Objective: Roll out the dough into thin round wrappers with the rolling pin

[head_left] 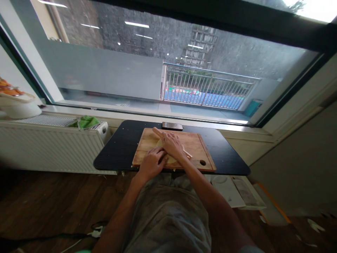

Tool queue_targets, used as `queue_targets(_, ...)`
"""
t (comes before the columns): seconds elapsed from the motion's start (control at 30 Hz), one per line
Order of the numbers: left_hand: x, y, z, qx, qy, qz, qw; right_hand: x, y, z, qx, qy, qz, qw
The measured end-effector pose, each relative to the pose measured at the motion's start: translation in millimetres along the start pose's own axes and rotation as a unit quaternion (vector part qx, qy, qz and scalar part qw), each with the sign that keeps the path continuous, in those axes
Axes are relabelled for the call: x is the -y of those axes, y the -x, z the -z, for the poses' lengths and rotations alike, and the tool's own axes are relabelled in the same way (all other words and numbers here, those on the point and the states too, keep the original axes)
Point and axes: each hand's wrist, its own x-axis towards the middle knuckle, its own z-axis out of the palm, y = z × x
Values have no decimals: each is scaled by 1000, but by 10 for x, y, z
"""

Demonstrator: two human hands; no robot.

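A thin, pale sheet of dough (pixel 171 160) lies on the wooden cutting board (pixel 196 144), partly covered by both hands. Slanting across it is a slim wooden rolling pin (pixel 157 131), whose other end shows beyond the wrist. My right hand (pixel 172 143) is laid over the pin's middle, fingers bent round it. At the near left side of the dough, my left hand (pixel 154 161) has its fingers and thumb curled in on the edge. The exact grip is partly hidden under the fingers.
The board sits on a black table (pixel 113 154), with a phone-like flat dark object (pixel 172 126) behind it. A radiator (pixel 65 144) with a green cloth (pixel 88 122) stands left. A large window lies ahead. Cables (pixel 96 232) run along the floor at lower left.
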Motion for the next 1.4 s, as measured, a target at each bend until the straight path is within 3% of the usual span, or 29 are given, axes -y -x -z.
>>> queue_targets(0.2,17,4,-18,-2,-2,1,1000,-267,-79,84,24,14,-9,1000)
queue_targets(0.5,10,2,-11,-2,-12,-8,1000,-510,126,156,43,35,84,995)
queue_targets(0.73,40,1,-41,15,-48,-10,999,-619,259,193,36,19,48,998)
queue_targets(0.9,76,-24,-55,57,-87,-5,995,-676,224,171,28,40,47,998)
queue_targets(1.17,169,-170,-59,138,-115,-32,983,-987,152,201,6,71,71,995)
queue_targets(1.4,150,-470,-150,179,-139,-46,973,-1087,205,354,-38,116,-19,992)
